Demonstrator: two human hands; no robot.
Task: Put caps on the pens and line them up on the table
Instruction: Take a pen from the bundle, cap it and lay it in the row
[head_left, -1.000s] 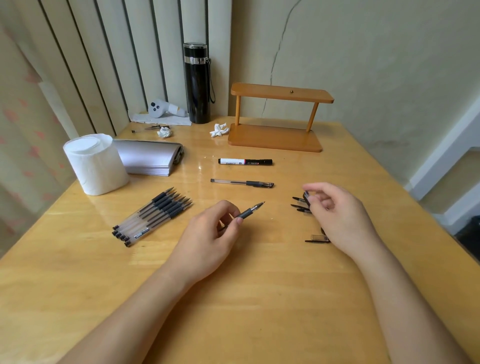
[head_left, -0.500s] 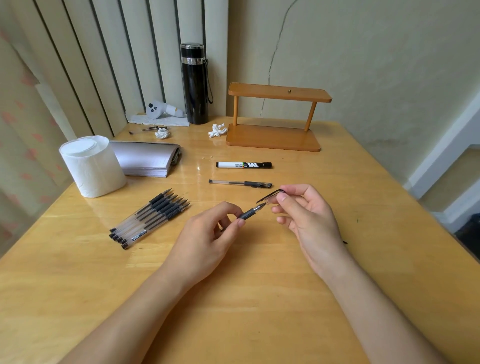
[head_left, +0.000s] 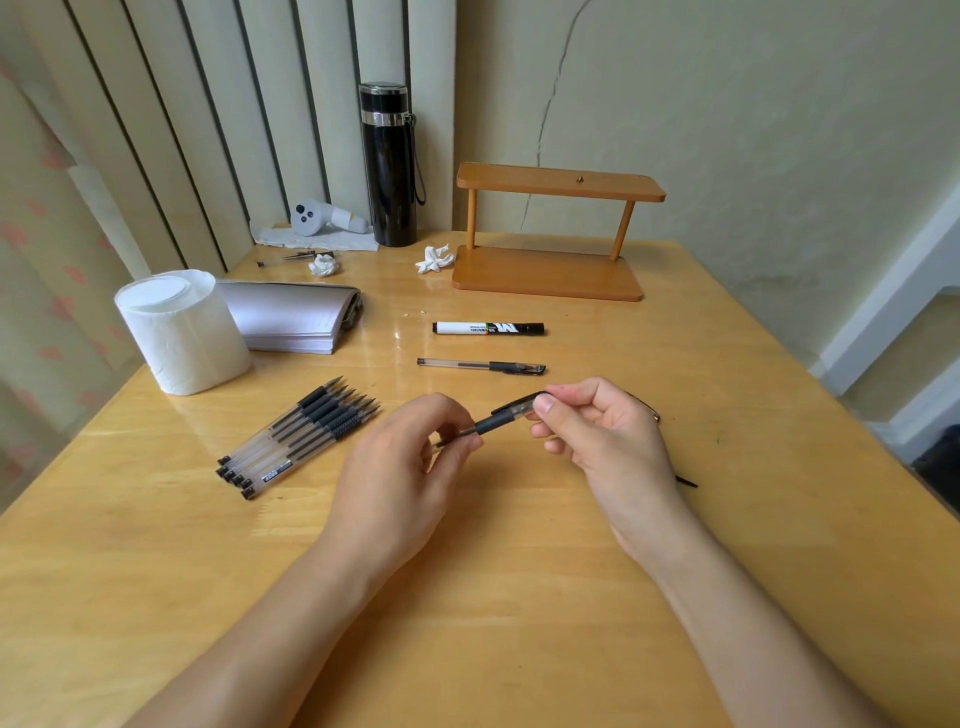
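My left hand (head_left: 400, 467) pinches the clear barrel of a black-grip gel pen (head_left: 491, 423) above the table's middle. A clear cap (head_left: 524, 408) sits over the pen's tip, with the thumb and fingers of my right hand (head_left: 597, 436) closed on it. Several uncapped pens (head_left: 301, 434) lie side by side at the left, tips pointing up and right. One capped gel pen (head_left: 480, 366) and a black-and-white marker (head_left: 488, 328) lie farther back. Loose caps (head_left: 685, 481) are mostly hidden behind my right hand.
A toilet paper roll (head_left: 182, 332) and a silver pouch (head_left: 296, 322) stand at the left. At the back are a black flask (head_left: 388, 166), a wooden two-tier stand (head_left: 550, 234), crumpled tissues (head_left: 435, 259) and a white controller (head_left: 317, 218). The table's right edge (head_left: 831, 395) drops to the floor.
My right hand lifted a cap from the pile at the right, carried it left to the pen tip and slid it on. The left hand kept the pen almost still.
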